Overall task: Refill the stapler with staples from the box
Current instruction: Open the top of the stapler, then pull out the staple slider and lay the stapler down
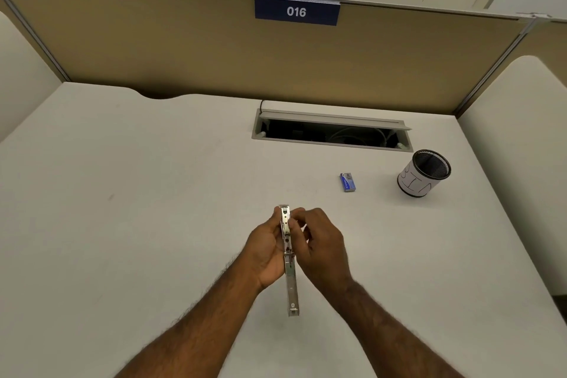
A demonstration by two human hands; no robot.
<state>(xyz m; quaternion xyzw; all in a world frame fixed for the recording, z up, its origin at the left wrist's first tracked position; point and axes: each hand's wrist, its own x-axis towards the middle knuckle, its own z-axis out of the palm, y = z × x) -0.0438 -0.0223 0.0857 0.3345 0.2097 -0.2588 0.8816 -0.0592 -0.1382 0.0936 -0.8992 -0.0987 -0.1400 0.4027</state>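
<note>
A slim silver metal stapler (291,282) is held above the white desk, swung fully open into one long strip that points toward me. My left hand (266,250) grips its far half from the left. My right hand (319,242) curls in from the right, its fingertips pinching at the upper part of the metal channel. Whether a strip of staples sits under those fingertips is hidden. A small blue staple box (347,182) lies closed on the desk, to the right and beyond both hands.
A black mesh pen cup (425,173) with a white paper wrap stands at the right. Behind it, an open cable tray (331,132) is set into the desk (153,193). Tan partition walls with a blue "016" sign (296,11) close off the back.
</note>
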